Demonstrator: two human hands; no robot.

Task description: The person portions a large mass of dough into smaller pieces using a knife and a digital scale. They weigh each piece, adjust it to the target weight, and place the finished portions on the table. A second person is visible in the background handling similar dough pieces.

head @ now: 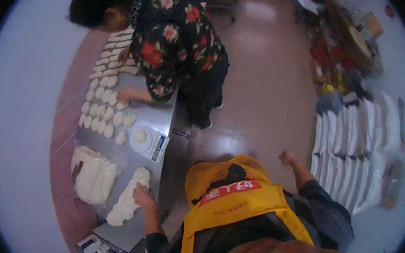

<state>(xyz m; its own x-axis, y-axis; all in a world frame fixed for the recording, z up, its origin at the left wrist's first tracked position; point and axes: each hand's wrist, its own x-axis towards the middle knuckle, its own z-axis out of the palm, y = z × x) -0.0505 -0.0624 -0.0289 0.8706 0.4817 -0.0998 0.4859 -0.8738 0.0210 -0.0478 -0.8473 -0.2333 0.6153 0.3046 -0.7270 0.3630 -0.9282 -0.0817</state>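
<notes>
My left hand [144,196] rests on the right side of a long, lumpy strip of dough [127,201] on the metal table [161,112]. My right hand [287,158] hangs over the tiled floor, away from the table, its fingers curled; whether it holds something cannot be told. Beyond the strip stands a white kitchen scale [152,145] with a small dough piece [139,136] on its round plate. A large mass of dough [93,179] lies left of the strip, partly under clear plastic. Rows of dough pieces [100,110] cover the table farther up.
A co-worker in a flowered top [176,34] leans over the table's far part, one hand [127,95] at the dough pieces. Stacked white sacks [349,149] and mixed goods [336,49] line the right wall. A small appliance [90,244] stands at the table's near end.
</notes>
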